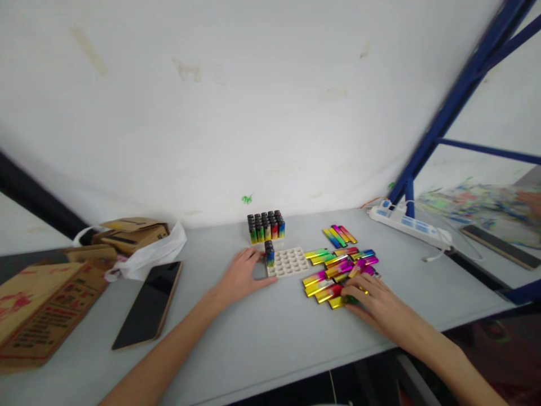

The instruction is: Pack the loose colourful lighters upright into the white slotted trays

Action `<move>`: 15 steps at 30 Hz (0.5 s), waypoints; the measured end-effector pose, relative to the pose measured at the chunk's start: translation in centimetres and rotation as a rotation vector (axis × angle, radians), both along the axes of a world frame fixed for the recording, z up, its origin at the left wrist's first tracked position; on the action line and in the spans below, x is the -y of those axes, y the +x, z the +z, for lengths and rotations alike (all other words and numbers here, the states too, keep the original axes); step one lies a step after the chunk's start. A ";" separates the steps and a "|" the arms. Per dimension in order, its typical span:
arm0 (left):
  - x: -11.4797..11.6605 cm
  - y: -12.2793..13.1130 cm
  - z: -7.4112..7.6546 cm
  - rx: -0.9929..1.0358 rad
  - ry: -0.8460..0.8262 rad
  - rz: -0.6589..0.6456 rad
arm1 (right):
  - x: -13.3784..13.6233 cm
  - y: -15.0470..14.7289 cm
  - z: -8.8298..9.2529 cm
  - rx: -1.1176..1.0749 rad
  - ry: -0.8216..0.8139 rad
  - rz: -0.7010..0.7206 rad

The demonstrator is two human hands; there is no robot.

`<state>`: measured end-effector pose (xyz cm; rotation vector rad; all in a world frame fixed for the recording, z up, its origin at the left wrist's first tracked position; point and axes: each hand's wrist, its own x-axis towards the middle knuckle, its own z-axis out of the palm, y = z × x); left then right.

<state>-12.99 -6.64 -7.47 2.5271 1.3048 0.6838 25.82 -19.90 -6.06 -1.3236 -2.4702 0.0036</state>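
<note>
A grey table point(249, 349) spans the scene, with a printed cardboard box point(51, 310) over at far left! Left hand point(239, 276): thumb and fingers spread wide at the tray's left end. Right hand point(372, 296): fingers curled down over the loose shiny pieces point(344, 266), right of centre; whether it's gripping one, can't tell. Mid-table sits the white holed tray point(292, 261), beyond it a black-topped block of upright pieces point(267, 230), and a few dark-topped pieces point(270, 257) stand at the tray's left end!
</note>
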 end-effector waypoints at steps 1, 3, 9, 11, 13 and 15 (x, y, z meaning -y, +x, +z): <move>0.0 0.0 0.0 -0.008 -0.001 0.000 | -0.1 -0.2 -0.2 -0.015 0.006 -0.012; 0.0 0.0 0.1 -0.017 -0.001 -0.004 | -0.4 -0.4 -0.4 -0.077 -0.001 -0.055; 0.1 -0.1 0.2 -0.004 0.010 -0.021 | -2.3 -1.5 1.9 -0.487 -0.162 -0.225; 0.1 -0.1 0.1 0.001 0.009 -0.016 | -4.3 -2.6 3.1 -0.652 -0.166 -0.242; 0.1 0.0 0.1 0.005 0.006 -0.010 | -6.8 -4.2 4.1 -0.797 -0.184 -0.218; 0.2 0.0 0.2 -0.002 0.003 -0.004 | -9.6 -6.1 4.9 -0.906 -0.226 -0.162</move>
